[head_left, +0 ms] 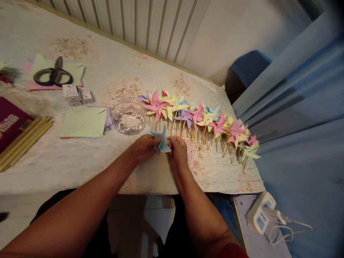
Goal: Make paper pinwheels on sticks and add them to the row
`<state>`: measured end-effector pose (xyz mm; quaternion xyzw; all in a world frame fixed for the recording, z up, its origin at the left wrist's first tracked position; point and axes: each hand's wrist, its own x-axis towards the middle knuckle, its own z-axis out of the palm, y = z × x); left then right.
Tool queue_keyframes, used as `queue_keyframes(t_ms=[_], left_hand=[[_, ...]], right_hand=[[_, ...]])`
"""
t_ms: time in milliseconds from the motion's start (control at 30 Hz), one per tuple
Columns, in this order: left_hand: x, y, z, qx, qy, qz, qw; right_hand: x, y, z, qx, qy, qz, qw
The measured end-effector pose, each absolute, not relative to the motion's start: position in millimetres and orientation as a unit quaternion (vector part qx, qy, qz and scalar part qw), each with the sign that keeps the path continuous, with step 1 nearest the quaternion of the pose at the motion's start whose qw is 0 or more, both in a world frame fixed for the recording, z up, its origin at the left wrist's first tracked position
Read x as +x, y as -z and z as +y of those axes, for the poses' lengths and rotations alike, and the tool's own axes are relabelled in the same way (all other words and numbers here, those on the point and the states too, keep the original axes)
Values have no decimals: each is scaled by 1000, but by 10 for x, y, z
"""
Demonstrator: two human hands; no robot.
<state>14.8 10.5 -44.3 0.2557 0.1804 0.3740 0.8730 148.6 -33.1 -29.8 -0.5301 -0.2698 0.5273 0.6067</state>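
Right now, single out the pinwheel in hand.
The pale-blue pinwheel, held between the left hand and right hand; the other pinwheels form a row on the floral tablecloth.

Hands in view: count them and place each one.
2: the left hand grips the pale-blue pinwheel from its left side, and the right hand pinches at its right side. No other hands show.

Pinwheel side: crowded multicoloured paper pinwheels point(197, 115) on thin wooden sticks bar the way.
Dish side: round clear plastic dish point(129, 120) obstructs beyond the left hand point(145, 147).
Front edge: pale floral tablecloth point(219, 175), passable before the pinwheels.
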Motion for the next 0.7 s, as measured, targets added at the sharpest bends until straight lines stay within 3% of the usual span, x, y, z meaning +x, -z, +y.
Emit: queue_keyframes(t_ms=[700], left_hand=[[151, 423, 98, 267, -377, 166, 871]], right_hand=[[1496, 337, -341, -521, -515, -277, 622]])
